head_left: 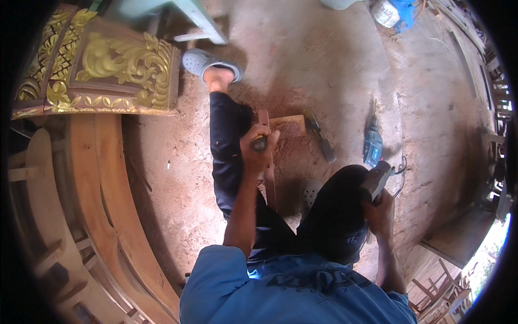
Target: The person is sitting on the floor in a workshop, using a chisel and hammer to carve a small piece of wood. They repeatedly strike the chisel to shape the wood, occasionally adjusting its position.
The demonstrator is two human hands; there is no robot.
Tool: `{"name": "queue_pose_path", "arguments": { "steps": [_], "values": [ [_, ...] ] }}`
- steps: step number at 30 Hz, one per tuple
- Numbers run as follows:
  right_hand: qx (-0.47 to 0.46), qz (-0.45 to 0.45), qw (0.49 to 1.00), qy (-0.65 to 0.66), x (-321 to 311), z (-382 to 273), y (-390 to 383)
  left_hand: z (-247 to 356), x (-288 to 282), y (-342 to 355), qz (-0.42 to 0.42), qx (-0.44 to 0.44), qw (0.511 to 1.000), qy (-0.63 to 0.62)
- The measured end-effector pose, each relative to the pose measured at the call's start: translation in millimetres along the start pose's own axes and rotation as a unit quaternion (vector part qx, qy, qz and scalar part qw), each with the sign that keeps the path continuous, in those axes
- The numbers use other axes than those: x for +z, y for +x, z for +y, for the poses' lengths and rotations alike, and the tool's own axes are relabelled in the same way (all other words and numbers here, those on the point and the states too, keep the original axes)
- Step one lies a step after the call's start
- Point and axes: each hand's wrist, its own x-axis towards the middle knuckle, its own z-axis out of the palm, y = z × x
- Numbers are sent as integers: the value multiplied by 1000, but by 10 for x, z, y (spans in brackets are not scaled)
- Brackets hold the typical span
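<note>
My left hand (260, 141) is closed around an upright chisel (259, 143), whose dark round handle end with a yellow band faces up. The chisel's tip is hidden below the fist. Beneath that hand runs a narrow wooden piece (271, 186), between my legs. Off to the right, beside my bent knee, my right hand (381, 209) grips a mallet (376, 182) with a blocky greyish head. The mallet is raised apart from the chisel. A short board (287, 120) strewn with wood chips lies just past the wooden piece.
A flat-bladed hand tool (327, 149) and a blue-grey power drill (373, 143) lie on the floor to the right. Gold-painted carved panels (121, 65) stand far left, above long curved timbers (110, 205). A white bucket (385, 13) is at the back.
</note>
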Motion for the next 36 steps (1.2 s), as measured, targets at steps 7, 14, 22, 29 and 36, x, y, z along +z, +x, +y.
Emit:
{"name": "queue_pose_path", "arguments": {
  "steps": [7, 14, 22, 29, 36],
  "values": [
    [8, 26, 999, -33, 26, -89, 77, 405, -31, 232, -38, 66, 997, -22],
    [-45, 13, 997, -53, 90, -97, 60, 908, -360, 1082, 12, -71, 984, -164],
    [-70, 33, 995, -59, 55, -72, -149, 40, -80, 873, -165, -141, 972, -85],
    [-15, 0, 1000, -8, -69, -169, -271, 71, -120, 983, -144, -181, 973, 5],
    [-183, -55, 981, -24, 149, -772, -170, 28, -69, 880, -151, -141, 978, -2]
  ]
}}
